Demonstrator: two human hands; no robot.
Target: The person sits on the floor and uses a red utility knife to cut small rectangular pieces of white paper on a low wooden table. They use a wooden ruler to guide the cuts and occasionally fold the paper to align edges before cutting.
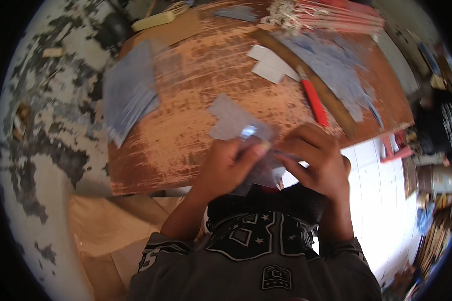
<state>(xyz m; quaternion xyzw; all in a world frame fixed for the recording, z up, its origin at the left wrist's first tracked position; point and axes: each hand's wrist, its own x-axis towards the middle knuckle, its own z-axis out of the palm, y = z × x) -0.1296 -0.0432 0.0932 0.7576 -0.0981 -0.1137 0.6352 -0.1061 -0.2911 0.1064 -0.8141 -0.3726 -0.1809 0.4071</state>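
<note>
Well, clear plastic [262, 171] sits between left grip [226, 163], pinching it, and right grip [317, 156], seemingly pinching its edge.

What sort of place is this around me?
Probably a small workshop: the scuffed wooden table holds a red cutter knife and a fanned stack of translucent plastic sheets, and the wall beside it has peeling paint.

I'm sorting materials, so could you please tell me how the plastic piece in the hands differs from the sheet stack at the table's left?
The plastic piece is held between the left hand and right hand; the sheet stack lies on the table. The plastic piece looks smaller; the sheet stack is larger, with layered edges. Both have a bluish-grey tint.
</note>
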